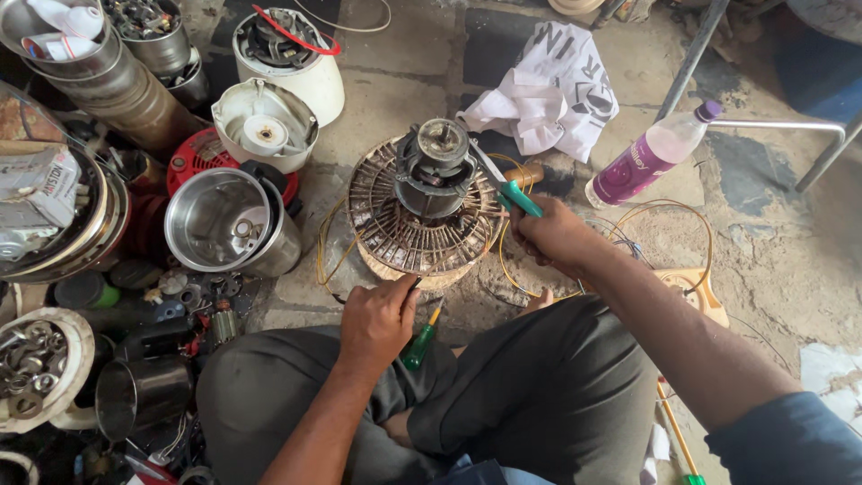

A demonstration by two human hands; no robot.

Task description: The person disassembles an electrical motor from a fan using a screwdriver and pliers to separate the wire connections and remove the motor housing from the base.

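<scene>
An electric motor [433,169] sits on top of a round ribbed fan guard [395,235] on the floor in front of me. My right hand [549,235] grips green-handled pliers [508,186], whose jaws reach the motor's right side. My left hand [377,321] is closed at the guard's near rim, pinching something small that I cannot make out. A green-handled screwdriver [420,343] lies by my knee, just right of that hand. Yellow wires [334,241] loop around the guard.
A steel jar [223,221], white mixer bases [269,126], stacked steel pots [108,81] and a bowl of small parts [36,359] crowd the left. A white cloth [549,90] and a purple-labelled bottle [648,154] lie behind. Metal stool legs [772,126] stand at the right.
</scene>
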